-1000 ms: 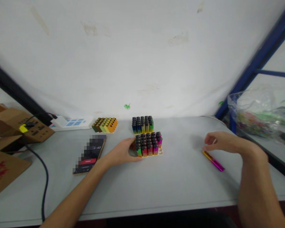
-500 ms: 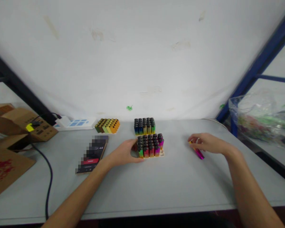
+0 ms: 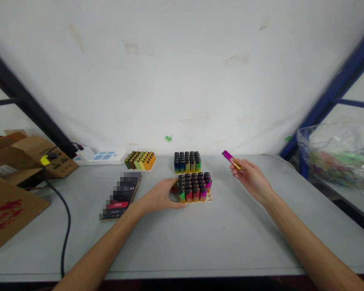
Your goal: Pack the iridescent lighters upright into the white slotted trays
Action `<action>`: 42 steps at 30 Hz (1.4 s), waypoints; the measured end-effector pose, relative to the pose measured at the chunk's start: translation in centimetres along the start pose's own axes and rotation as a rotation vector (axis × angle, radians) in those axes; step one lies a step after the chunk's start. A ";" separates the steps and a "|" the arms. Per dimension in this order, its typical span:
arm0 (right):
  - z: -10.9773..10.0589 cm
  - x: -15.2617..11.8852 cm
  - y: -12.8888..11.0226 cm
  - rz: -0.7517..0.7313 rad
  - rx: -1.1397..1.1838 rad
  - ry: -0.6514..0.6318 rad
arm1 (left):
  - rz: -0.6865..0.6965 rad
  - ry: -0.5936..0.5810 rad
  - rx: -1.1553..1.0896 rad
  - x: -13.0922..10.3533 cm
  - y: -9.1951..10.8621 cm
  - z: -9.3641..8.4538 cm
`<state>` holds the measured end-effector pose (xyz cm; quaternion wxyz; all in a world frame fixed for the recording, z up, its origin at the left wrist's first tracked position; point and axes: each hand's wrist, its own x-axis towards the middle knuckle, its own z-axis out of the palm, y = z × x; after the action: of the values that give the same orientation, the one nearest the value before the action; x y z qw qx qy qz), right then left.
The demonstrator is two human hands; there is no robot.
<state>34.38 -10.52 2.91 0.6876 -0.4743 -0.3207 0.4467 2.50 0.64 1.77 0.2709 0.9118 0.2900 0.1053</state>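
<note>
My left hand (image 3: 162,196) grips the left end of a pale lighter tray (image 3: 209,197), its thumb along the front and its fingers behind. Rows of black-topped lighters (image 3: 196,195) stand upright in this tray, coloured green, red and purple. Bare slots show at the tray's front right corner. Off to the right, my right hand (image 3: 250,178) is raised above the table, closed on a shiny purple and gold lighter (image 3: 232,159). That lighter slants, its purple end pointing up and left.
Behind the held tray stands another block of lighters (image 3: 187,162). Yellow and brown lighters (image 3: 140,160) fill a third tray by a white power strip (image 3: 106,157). A phone (image 3: 121,198), black cable (image 3: 68,226) and cardboard boxes (image 3: 21,202) lie left; a clear plastic bag (image 3: 333,157) sits right.
My right hand has lifted the purple lighter off the table and swung it up and left, with its purple end now pointing upward. My left hand keeps its grip on the tray.
</note>
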 end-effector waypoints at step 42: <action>2.0 -0.5 4.7 0.012 -0.353 -0.267 | -0.009 -0.001 -0.019 0.0 0.3 -0.2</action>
<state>31.01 -9.56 -0.80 0.5428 -0.5259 -0.4792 0.4463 2.60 0.54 2.05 0.2801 0.9080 0.2927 0.1064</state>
